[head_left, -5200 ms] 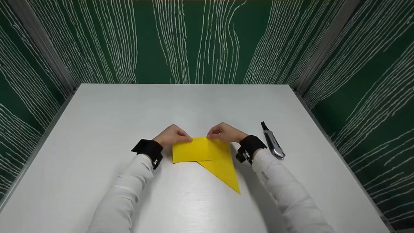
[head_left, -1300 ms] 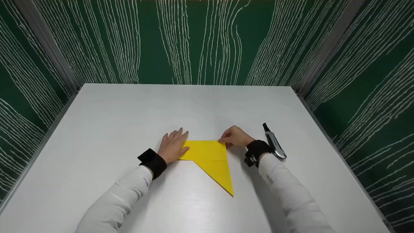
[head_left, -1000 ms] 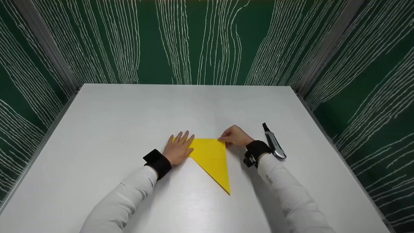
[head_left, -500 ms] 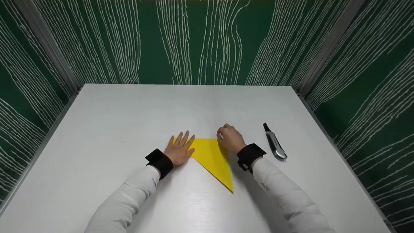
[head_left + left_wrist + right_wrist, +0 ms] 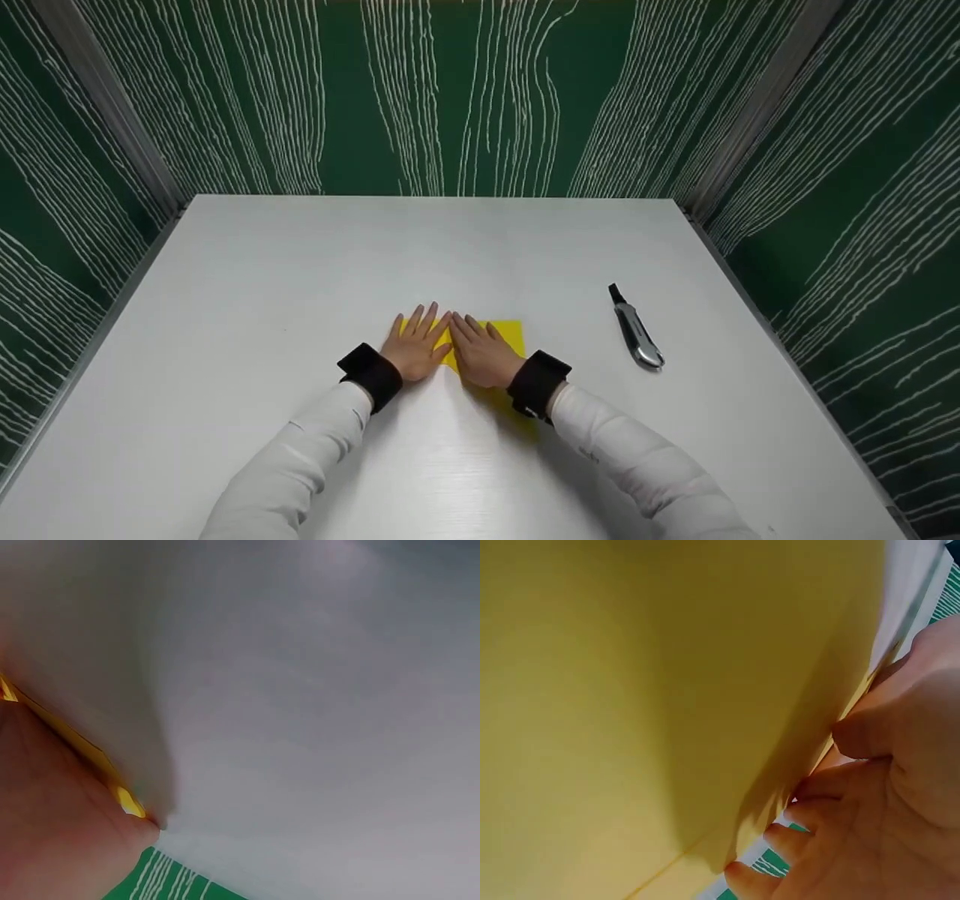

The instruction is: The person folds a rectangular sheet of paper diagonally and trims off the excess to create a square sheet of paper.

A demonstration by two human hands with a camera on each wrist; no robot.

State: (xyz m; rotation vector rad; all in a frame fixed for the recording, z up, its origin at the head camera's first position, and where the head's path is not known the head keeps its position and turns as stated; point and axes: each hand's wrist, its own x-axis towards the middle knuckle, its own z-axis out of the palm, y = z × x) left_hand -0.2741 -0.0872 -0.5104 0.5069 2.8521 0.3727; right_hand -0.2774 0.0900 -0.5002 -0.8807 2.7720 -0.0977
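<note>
A folded sheet of yellow paper (image 5: 511, 333) lies on the white table, mostly covered by both hands in the head view. My left hand (image 5: 414, 351) rests on its left end with fingers spread. Beside it my right hand (image 5: 486, 355) lies flat over the middle of the paper, fingers straight and pointing away, its fingertips close to the left index finger. The lower point of the paper is in shadow under the right wrist. The right wrist view shows the yellow paper (image 5: 615, 705) large, with a crease and the right fingers along its edge.
A utility knife (image 5: 636, 330) with a grey and black handle lies on the table to the right of the hands. Green walls with white wavy lines (image 5: 480, 97) stand behind the white table (image 5: 337, 247) and on both sides.
My right hand has let go of the paper's upper right corner and moved left, flattening onto the paper beside my left hand. Earlier, the left hand went from pinching the top edge to lying spread.
</note>
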